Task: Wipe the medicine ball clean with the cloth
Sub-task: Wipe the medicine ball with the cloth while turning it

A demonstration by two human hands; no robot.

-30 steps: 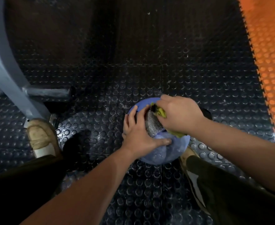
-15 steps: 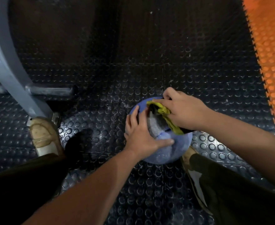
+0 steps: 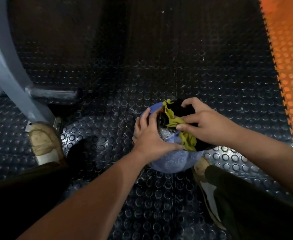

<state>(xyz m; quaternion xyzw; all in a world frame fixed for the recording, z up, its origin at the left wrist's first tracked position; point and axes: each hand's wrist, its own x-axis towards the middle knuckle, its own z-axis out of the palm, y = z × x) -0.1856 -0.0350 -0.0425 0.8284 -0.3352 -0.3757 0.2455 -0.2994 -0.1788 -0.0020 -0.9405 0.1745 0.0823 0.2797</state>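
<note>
Here fingers (image 3: 191, 102) of the right hand (image 3: 209, 125) pinch cloth (image 3: 172, 117).

Medicine ball (image 3: 173, 161) on the studded floor mat (image 3: 142, 75) between left shoe (image 3: 43, 141) and right shoe (image 3: 203, 172), cloth (image 3: 174, 116) on its top under the right hand (image 3: 206, 125), left hand (image 3: 149, 135) on its left side, machine frame (image 3: 7, 70) far left, behind the left shoe.

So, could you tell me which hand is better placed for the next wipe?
The right hand: it grips the cloth against the medicine ball, while the left hand rests on its side.
</note>
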